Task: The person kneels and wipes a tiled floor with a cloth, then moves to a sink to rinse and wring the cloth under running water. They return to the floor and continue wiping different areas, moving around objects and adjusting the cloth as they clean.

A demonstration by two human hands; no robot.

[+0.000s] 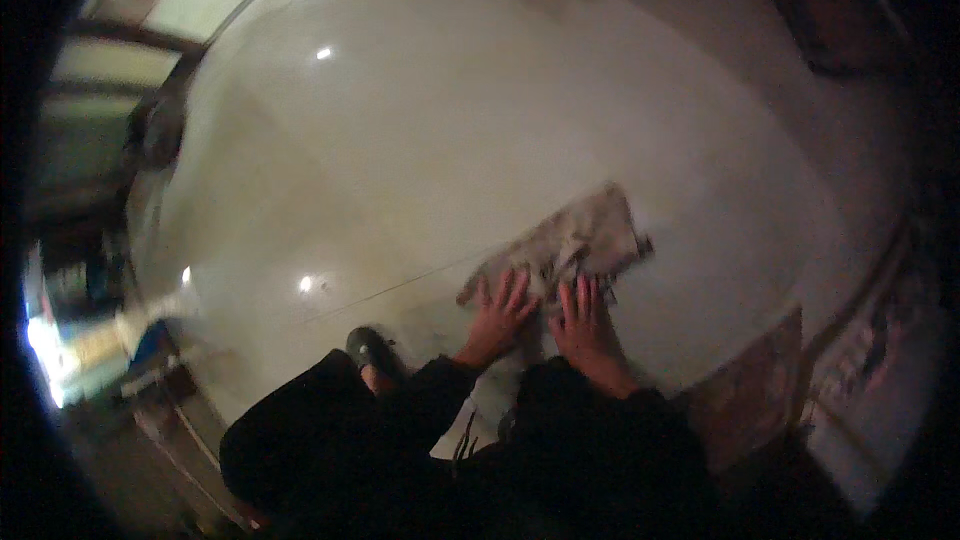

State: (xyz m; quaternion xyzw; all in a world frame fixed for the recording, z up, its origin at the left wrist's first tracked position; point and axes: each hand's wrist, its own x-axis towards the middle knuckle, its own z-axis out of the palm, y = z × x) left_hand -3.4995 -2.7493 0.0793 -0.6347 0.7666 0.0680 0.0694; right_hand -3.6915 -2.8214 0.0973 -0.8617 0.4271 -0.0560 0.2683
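Note:
A crumpled greyish-brown cloth (592, 229) lies on a glossy pale floor (420, 127). Flat on the cloth's near left part rests my left hand (496, 319), its fingers spread. Beside it, my right hand (589, 330) presses the near edge of the same cloth with fingers extended. Neither hand's fingers are visibly curled around the fabric. Dark sleeves cover both forearms. A thin dark line (405, 285) runs across the floor towards the cloth's left side.
My foot in a dark shoe (373, 352) is on the floor left of my hands. A reddish-brown panel (757, 390) stands at the right. A dark piece of furniture (825, 7) is at the upper right. Blurred wooden bars (169, 397) and a bright opening (49, 360) appear at left.

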